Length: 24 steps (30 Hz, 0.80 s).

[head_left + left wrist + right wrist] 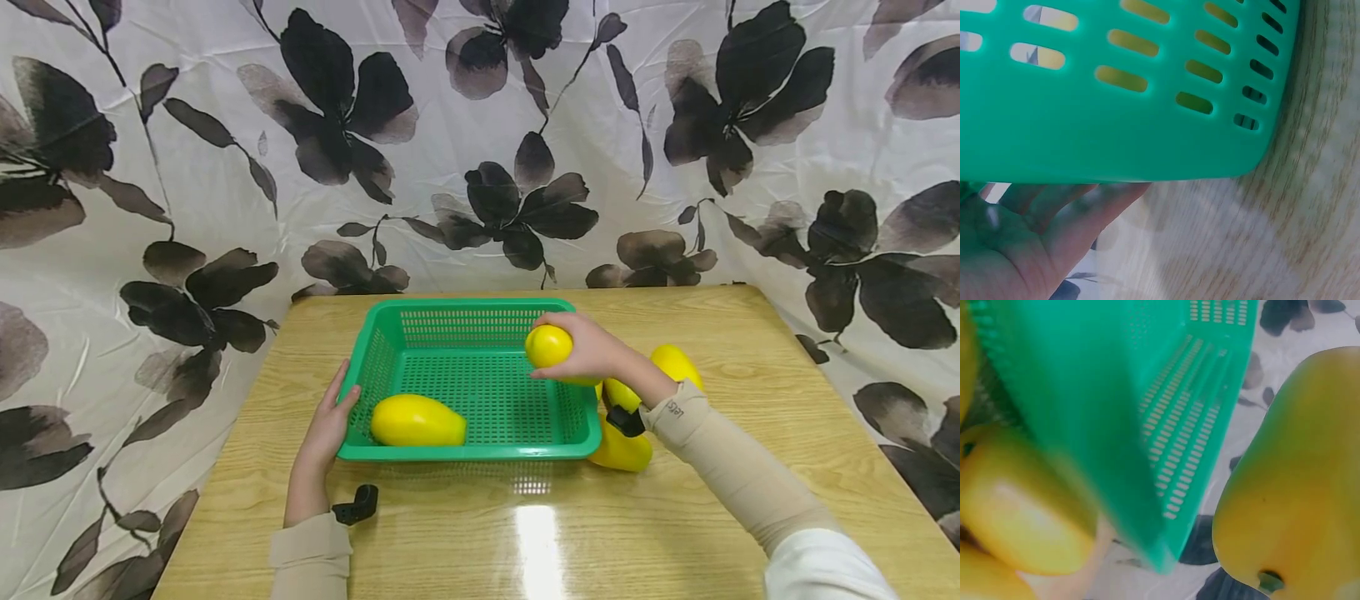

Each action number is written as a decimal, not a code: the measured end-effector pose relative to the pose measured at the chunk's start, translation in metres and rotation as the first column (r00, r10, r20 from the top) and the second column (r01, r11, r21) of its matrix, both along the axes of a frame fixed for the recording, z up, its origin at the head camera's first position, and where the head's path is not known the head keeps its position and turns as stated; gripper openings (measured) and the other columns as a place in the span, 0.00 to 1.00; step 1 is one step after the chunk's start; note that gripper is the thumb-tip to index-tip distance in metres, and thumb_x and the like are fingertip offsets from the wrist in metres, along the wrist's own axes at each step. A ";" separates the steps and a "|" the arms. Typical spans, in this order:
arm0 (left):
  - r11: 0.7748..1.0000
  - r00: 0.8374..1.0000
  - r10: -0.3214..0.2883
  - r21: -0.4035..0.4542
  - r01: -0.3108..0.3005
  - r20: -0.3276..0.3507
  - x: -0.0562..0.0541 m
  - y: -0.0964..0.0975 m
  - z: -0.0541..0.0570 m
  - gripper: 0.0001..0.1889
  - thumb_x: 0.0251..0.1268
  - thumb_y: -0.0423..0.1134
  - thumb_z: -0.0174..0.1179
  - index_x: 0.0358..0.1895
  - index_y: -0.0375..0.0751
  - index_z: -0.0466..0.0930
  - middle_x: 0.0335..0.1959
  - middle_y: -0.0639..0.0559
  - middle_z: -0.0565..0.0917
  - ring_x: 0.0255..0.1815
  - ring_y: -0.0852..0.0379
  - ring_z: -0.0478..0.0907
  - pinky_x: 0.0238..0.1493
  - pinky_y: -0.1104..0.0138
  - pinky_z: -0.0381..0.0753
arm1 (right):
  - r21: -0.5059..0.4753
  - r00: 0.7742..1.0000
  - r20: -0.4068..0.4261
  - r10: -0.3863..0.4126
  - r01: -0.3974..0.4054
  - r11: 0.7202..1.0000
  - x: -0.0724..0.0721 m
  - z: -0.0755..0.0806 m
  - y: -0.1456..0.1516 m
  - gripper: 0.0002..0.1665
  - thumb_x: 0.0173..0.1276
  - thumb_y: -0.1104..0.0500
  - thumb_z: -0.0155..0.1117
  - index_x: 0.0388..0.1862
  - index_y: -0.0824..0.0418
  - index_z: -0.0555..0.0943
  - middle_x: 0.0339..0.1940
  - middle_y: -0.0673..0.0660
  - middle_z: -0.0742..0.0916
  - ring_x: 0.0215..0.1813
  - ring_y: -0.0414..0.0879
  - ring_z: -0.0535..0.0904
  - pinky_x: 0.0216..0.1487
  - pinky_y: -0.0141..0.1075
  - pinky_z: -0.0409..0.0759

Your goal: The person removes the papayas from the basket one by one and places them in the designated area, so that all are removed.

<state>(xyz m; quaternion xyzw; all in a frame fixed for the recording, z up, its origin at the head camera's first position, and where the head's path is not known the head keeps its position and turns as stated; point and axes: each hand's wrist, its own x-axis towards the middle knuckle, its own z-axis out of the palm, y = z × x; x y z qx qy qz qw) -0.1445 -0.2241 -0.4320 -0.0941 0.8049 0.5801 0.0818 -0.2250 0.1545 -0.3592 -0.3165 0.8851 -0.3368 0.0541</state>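
A green plastic basket (pixel 480 452) with slotted walls stands on the table, and one yellow mango (pixel 416 421) lies in its front left corner. My left hand (pixel 330 417) holds the basket's left side, thumb over the rim and fingers along the outer wall; in the left wrist view those fingers (pixel 1094 209) reach up against the wall. Over the basket's right side, my right hand (pixel 581 346) grips another yellow mango (pixel 548 346). The right wrist view shows this held mango (pixel 1297 481) close up, its small green stem stub at the bottom.
Several more yellow mangoes (pixel 675 365) lie on the table just right of the basket, partly hidden by my right forearm and the basket rim. The wooden table (pixel 450 533) ends at the back against a floral cloth (pixel 450 150).
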 end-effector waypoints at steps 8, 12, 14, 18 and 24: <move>1.000 1.000 0.001 0.002 -0.001 -0.002 0.001 0.000 0.000 0.30 0.73 0.51 0.37 0.72 0.64 0.34 0.73 0.54 0.34 0.72 0.44 0.29 0.63 0.39 0.34 | -0.016 0.996 0.037 -0.079 0.079 0.997 0.008 -0.009 0.023 0.35 0.44 0.48 0.75 0.51 0.55 0.74 0.42 0.53 0.80 0.37 0.47 0.75 0.35 0.39 0.76; 1.000 1.000 0.004 0.006 -0.004 -0.006 0.002 0.000 0.000 0.30 0.73 0.51 0.37 0.73 0.63 0.35 0.73 0.54 0.35 0.72 0.43 0.30 0.63 0.39 0.35 | -0.035 0.993 0.042 -0.110 0.111 0.993 0.013 -0.012 0.032 0.35 0.45 0.48 0.75 0.52 0.55 0.74 0.41 0.52 0.81 0.36 0.46 0.76 0.35 0.38 0.76; 1.000 1.000 0.005 0.008 -0.005 -0.008 0.002 0.000 0.000 0.30 0.73 0.51 0.37 0.73 0.62 0.35 0.73 0.53 0.35 0.72 0.43 0.30 0.63 0.39 0.35 | -0.048 0.992 0.038 -0.119 0.120 0.992 0.015 -0.013 0.036 0.35 0.45 0.48 0.76 0.52 0.56 0.74 0.41 0.53 0.81 0.36 0.46 0.76 0.35 0.38 0.76; 1.000 1.000 0.006 0.009 -0.006 -0.010 0.002 0.001 0.000 0.30 0.73 0.51 0.37 0.73 0.62 0.35 0.73 0.53 0.35 0.72 0.43 0.30 0.63 0.39 0.35 | -0.068 0.991 0.014 -0.133 0.134 0.989 0.020 -0.016 0.045 0.35 0.44 0.48 0.76 0.51 0.58 0.75 0.41 0.53 0.81 0.36 0.47 0.76 0.35 0.38 0.76; 1.000 1.000 0.002 0.001 -0.002 0.000 0.002 0.001 0.000 0.30 0.73 0.52 0.36 0.72 0.63 0.35 0.73 0.54 0.34 0.72 0.43 0.30 0.63 0.39 0.34 | -0.062 0.986 0.003 -0.169 0.169 0.984 0.032 -0.025 0.057 0.38 0.43 0.47 0.76 0.53 0.60 0.75 0.44 0.55 0.81 0.37 0.47 0.76 0.34 0.37 0.77</move>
